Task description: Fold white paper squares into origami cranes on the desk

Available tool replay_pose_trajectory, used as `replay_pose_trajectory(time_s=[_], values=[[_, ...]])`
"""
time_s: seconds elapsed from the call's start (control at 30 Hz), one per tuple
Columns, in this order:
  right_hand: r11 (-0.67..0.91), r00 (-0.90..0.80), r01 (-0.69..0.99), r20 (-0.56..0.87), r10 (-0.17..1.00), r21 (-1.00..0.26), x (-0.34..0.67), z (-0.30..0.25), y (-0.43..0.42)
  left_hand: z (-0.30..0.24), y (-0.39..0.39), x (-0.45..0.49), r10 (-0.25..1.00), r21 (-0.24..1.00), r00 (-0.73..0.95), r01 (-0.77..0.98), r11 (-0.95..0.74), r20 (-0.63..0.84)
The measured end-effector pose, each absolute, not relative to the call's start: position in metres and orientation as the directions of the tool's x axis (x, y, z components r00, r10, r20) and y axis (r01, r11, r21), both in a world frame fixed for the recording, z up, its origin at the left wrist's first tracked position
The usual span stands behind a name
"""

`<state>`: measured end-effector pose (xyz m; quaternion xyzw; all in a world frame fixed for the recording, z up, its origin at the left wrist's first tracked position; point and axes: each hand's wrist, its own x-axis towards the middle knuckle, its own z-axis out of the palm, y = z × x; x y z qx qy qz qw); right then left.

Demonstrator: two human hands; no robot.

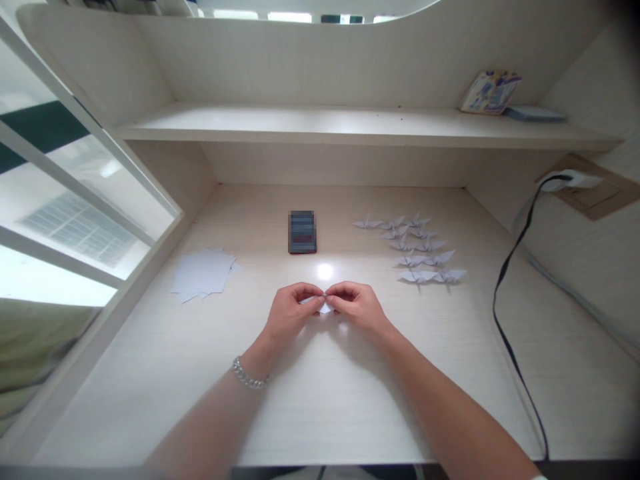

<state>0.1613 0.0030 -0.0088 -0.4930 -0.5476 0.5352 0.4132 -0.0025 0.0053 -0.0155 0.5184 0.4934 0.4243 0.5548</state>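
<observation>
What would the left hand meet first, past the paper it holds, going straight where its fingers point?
Likely the right hand, facing the left hand across the paper; whether they touch is unclear.

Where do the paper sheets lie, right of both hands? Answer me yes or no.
No, the paper sheets lie left of the left hand.

From nearby, a head-worn camera looks forward and down at both hands.
</observation>
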Motion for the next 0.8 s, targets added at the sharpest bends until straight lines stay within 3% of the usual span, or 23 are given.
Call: replay_pose_trajectory(time_s=[0.63, 0.8], values=[[-0.168, -0.147, -0.031, -0.162, 0.976, -0.985, 0.1600, 0.0008, -0.0001, -0.0120, 0.0031, -0.0025, 0.980, 0.995, 0.176, 0.061, 0.079, -0.088], [-0.238, -0.205, -0.134, -0.208, 0.957, -0.962, 0.1607, -0.0012, 0.0002, -0.0095, 0.0018, -0.0029, 0.980, 0.990, 0.179, 0.124, 0.061, -0.082]])
